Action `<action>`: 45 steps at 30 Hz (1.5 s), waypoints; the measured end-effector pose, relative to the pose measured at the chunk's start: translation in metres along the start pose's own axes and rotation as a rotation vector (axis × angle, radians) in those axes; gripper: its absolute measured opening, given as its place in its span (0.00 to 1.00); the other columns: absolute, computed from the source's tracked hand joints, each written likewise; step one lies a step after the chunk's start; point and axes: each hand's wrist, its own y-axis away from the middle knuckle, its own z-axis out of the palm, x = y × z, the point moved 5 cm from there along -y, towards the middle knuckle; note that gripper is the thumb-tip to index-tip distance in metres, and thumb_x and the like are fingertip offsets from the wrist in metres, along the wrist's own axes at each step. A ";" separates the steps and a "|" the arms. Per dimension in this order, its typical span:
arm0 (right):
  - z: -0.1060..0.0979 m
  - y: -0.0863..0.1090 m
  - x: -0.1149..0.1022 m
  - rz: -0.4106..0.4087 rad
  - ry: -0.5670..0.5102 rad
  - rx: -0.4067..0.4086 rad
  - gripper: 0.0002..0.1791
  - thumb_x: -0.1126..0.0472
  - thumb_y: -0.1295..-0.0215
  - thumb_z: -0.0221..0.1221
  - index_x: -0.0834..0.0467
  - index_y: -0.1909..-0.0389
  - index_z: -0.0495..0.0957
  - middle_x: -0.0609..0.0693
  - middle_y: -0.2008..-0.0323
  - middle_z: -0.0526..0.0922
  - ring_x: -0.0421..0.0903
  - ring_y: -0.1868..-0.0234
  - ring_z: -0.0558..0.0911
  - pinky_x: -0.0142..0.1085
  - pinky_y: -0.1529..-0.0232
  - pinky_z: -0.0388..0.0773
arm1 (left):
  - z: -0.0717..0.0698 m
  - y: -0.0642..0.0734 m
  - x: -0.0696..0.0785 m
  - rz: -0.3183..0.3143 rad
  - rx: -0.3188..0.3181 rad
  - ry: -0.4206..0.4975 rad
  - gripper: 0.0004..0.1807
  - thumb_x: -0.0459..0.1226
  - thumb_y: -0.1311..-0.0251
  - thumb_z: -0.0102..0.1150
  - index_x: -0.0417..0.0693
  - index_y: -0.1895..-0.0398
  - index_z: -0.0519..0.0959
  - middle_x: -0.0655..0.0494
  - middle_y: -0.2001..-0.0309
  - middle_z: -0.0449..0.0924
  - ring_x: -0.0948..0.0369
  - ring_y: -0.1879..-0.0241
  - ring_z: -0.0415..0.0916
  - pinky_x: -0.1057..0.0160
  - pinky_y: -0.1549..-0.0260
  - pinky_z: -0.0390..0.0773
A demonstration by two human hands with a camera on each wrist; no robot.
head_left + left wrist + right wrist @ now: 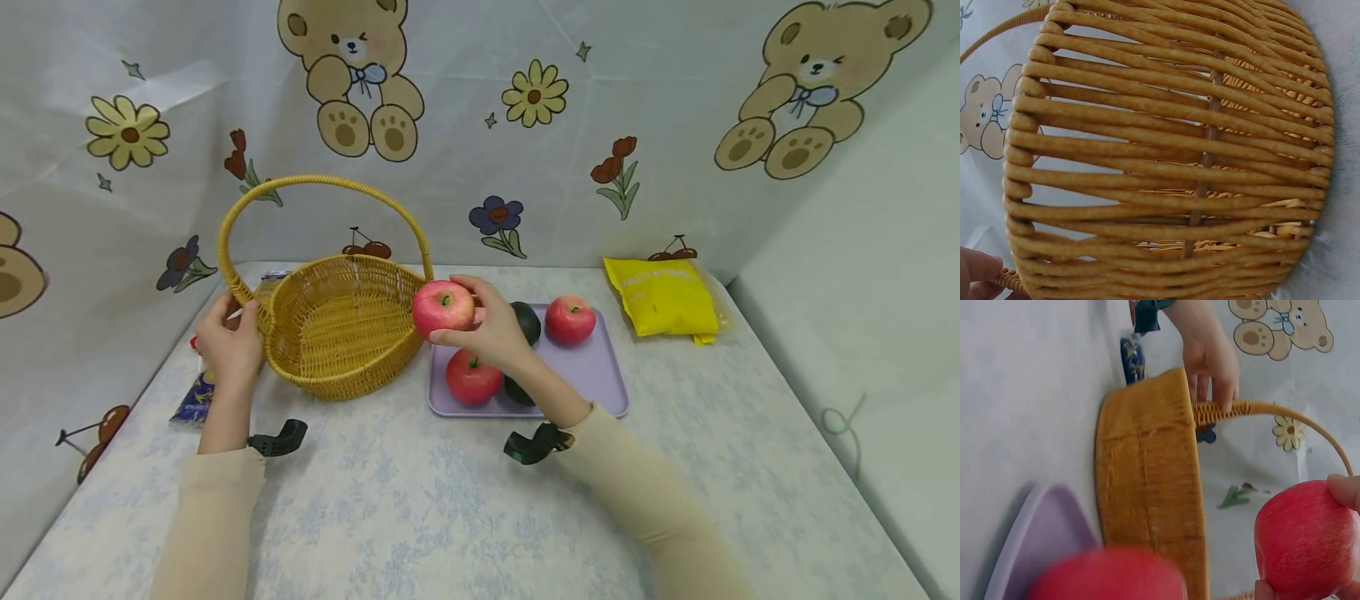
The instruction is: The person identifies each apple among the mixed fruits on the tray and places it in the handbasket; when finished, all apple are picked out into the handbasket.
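While the woven basket (348, 385) is placed at the left on the tabletop (390, 500), its handle (322, 180) is pinched near the left foot by the left hand (234, 346), of which the thumb and fingers are bent around the cane. It may be supposed that the basket is steadied in this manner, so that it will neither slide nor tip. By the right hand (495, 327), a red apple (441, 312) is held close to the right rim of the basket, and it is raised above the level of this rim, as is shown in the right wrist view. Whether it is already over the inside cannot be told. The fingers are parted only as wide as the fruit, with the thumb at the near side; probably such a grip is used because the skin is round and smooth.

To the right of the basket, a shallow purple tray (603, 383) is laid, on which a near apple (471, 379), a far apple (570, 321) and two dark fruits (529, 321) are carried. By its raised edge, rolling is likely prevented. The dark fruits are partly hidden, so their kind is not certain. At the far right, a yellow packet (663, 296) is seen.
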 end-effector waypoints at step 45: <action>0.151 -0.092 0.004 0.082 0.593 -0.165 0.50 0.42 0.52 0.73 0.51 0.29 0.63 0.48 0.40 0.77 0.46 0.42 0.76 0.39 0.44 0.77 | 0.001 0.001 0.001 0.061 0.042 0.002 0.21 0.44 0.29 0.50 0.57 0.35 0.75 0.54 0.38 0.78 0.63 0.49 0.78 0.67 0.48 0.76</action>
